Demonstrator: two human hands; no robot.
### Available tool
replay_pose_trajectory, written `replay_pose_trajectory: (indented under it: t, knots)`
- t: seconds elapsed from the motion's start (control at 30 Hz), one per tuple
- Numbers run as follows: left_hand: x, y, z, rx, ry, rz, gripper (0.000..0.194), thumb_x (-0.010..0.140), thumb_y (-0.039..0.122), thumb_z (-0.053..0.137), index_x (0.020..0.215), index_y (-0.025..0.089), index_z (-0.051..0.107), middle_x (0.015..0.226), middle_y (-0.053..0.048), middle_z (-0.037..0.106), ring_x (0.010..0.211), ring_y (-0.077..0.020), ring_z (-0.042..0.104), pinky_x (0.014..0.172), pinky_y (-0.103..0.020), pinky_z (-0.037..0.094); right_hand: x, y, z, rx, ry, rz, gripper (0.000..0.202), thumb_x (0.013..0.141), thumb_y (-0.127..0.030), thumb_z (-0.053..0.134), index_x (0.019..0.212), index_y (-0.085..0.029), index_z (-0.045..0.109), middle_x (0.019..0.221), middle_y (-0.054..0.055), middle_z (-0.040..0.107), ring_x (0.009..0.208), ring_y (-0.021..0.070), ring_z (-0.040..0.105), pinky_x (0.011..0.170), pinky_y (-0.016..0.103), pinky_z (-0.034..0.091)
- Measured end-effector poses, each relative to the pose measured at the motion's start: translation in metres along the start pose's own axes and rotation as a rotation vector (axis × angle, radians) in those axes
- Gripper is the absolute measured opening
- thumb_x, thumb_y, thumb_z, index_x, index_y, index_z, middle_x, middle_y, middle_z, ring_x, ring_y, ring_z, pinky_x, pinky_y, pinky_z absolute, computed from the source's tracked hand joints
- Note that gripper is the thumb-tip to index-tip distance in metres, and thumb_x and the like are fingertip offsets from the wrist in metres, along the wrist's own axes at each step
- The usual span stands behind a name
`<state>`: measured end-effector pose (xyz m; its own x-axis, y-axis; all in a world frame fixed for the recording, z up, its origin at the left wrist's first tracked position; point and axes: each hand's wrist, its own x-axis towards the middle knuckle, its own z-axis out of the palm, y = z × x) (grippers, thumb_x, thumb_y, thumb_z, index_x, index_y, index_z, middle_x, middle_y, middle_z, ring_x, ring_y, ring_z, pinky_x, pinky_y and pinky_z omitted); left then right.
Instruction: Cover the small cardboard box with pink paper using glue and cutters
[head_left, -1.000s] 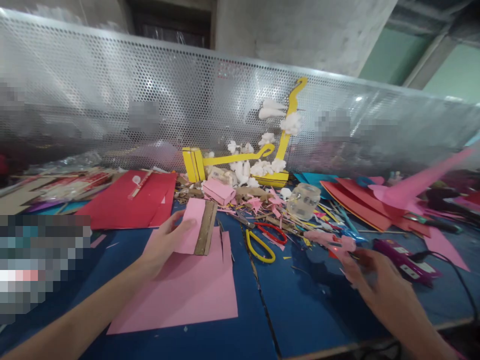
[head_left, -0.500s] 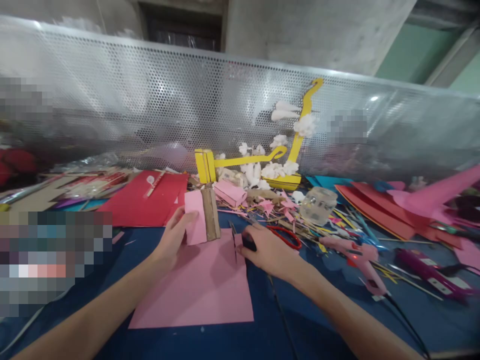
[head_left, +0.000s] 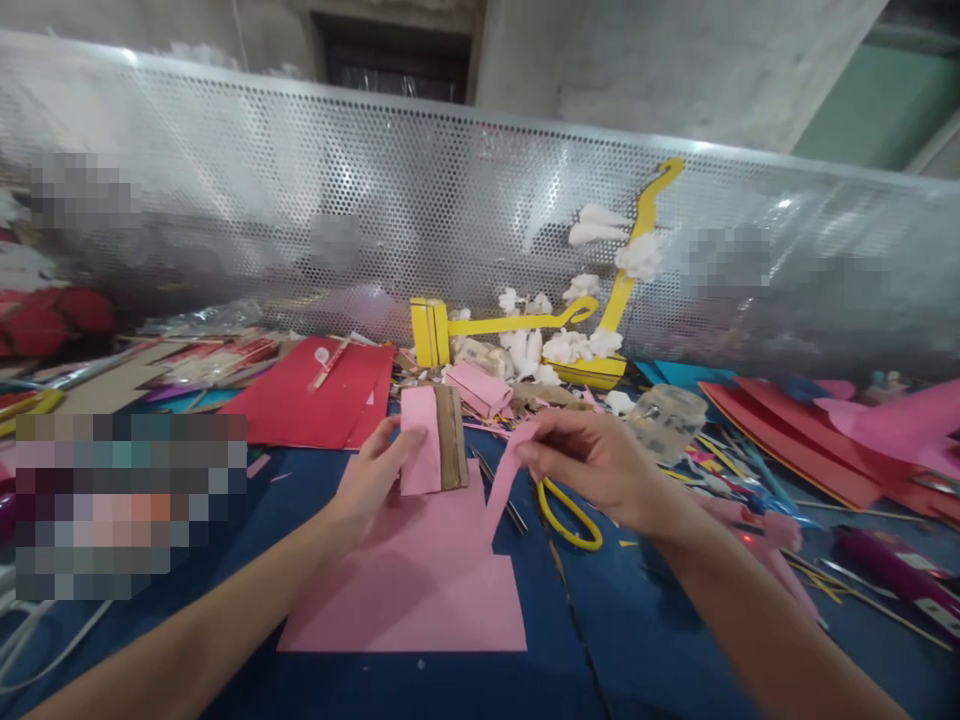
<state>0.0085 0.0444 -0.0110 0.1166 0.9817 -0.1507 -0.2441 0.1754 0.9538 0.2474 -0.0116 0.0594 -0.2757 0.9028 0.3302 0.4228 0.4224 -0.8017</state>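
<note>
My left hand [head_left: 381, 462] grips a small cardboard piece [head_left: 452, 440] partly covered in pink paper, thumb across its pink face. It is held over the upper part of a large pink paper sheet [head_left: 409, 590] lying on the blue table. My right hand [head_left: 581, 455] pinches the top of a narrow pink paper strip [head_left: 504, 488] between thumb and fingers. The strip slants down to a notch in the sheet's right edge; whether it is still joined there I cannot tell. Behind the strip lie metal blades [head_left: 514, 510], and beside them a yellow scissor handle [head_left: 574, 530].
Pink and yellow scraps, white tufts and a clear block [head_left: 667, 422] crowd the table's back. Yellow shapes [head_left: 431, 335] stand there. Red sheets [head_left: 315, 400] lie left. A pink glue gun [head_left: 776, 540] and purple tool [head_left: 892, 570] lie right. A perforated metal panel [head_left: 300, 200] rises behind.
My right hand has let go of the dark-handled cutting tool and now lifts the pink strip up and to the right. The left hand still holds the cardboard piece; the view has shifted slightly.
</note>
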Motion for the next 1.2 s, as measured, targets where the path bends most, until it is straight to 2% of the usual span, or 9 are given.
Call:
replay_pose_trajectory:
  t: [0.1, 0.2, 0.4, 0.57, 0.73, 0.9, 1.2]
  knots:
    - [0.004, -0.008, 0.000, 0.001, -0.065, 0.000, 0.050, 0.078, 0.049, 0.082, 0.119, 0.025, 0.065, 0.099, -0.005, 0.079, 0.082, -0.0224, 0.076, 0.066, -0.029, 0.057, 0.007, -0.003, 0.007, 0.091, 0.054, -0.062, 0.029, 0.093, -0.045, 0.071, 0.080, -0.019, 0.068, 0.070, 0.000, 0.068, 0.065, 0.0131, 0.063, 0.063, 0.026, 0.051]
    - [0.007, -0.012, -0.001, 0.030, -0.154, 0.013, 0.049, 0.082, 0.049, 0.080, 0.121, 0.024, 0.064, 0.107, -0.009, 0.079, 0.090, -0.0246, 0.077, 0.072, -0.031, 0.059, 0.005, 0.001, 0.021, 0.122, 0.044, -0.022, 0.027, 0.095, -0.041, 0.068, 0.079, -0.019, 0.068, 0.068, 0.000, 0.070, 0.064, 0.0128, 0.066, 0.063, 0.025, 0.054]
    - [0.001, -0.008, 0.001, 0.125, -0.249, 0.035, 0.048, 0.084, 0.050, 0.079, 0.120, 0.022, 0.065, 0.107, -0.011, 0.080, 0.093, -0.0267, 0.077, 0.075, -0.034, 0.060, -0.003, 0.009, 0.029, 0.115, 0.119, -0.012, 0.015, 0.094, -0.034, 0.068, 0.088, -0.020, 0.071, 0.066, -0.001, 0.069, 0.060, 0.0126, 0.068, 0.059, 0.024, 0.055]
    - [-0.002, -0.006, 0.003, 0.163, -0.244, 0.029, 0.046, 0.084, 0.049, 0.079, 0.120, 0.023, 0.066, 0.104, -0.010, 0.081, 0.090, -0.0278, 0.078, 0.072, -0.034, 0.060, -0.002, 0.015, 0.033, 0.101, 0.181, -0.027, 0.014, 0.093, -0.033, 0.070, 0.091, -0.020, 0.073, 0.074, 0.001, 0.074, 0.064, 0.0145, 0.070, 0.063, 0.027, 0.058]
    - [0.000, -0.010, 0.000, 0.243, -0.274, 0.057, 0.052, 0.085, 0.054, 0.076, 0.125, 0.022, 0.066, 0.104, -0.010, 0.079, 0.088, -0.0264, 0.076, 0.071, -0.032, 0.057, -0.003, 0.020, 0.042, 0.084, 0.254, -0.041, 0.011, 0.091, -0.030, 0.073, 0.094, -0.020, 0.072, 0.083, 0.003, 0.075, 0.072, 0.0160, 0.071, 0.069, 0.030, 0.060]
    - [0.001, -0.010, -0.002, 0.330, -0.234, 0.092, 0.052, 0.087, 0.056, 0.074, 0.124, 0.021, 0.067, 0.107, -0.010, 0.078, 0.094, -0.0257, 0.074, 0.076, -0.031, 0.055, -0.004, 0.020, 0.042, 0.023, 0.263, -0.050, 0.010, 0.092, -0.029, 0.071, 0.096, -0.019, 0.073, 0.085, 0.003, 0.075, 0.075, 0.0166, 0.071, 0.071, 0.031, 0.058]
    - [0.001, -0.009, 0.000, 0.332, -0.220, 0.083, 0.052, 0.086, 0.056, 0.075, 0.124, 0.022, 0.069, 0.106, -0.010, 0.079, 0.094, -0.0276, 0.075, 0.074, -0.033, 0.057, -0.003, 0.022, 0.044, -0.011, 0.299, -0.039, 0.011, 0.092, -0.030, 0.070, 0.095, -0.019, 0.072, 0.085, 0.003, 0.075, 0.076, 0.0175, 0.071, 0.074, 0.031, 0.057]
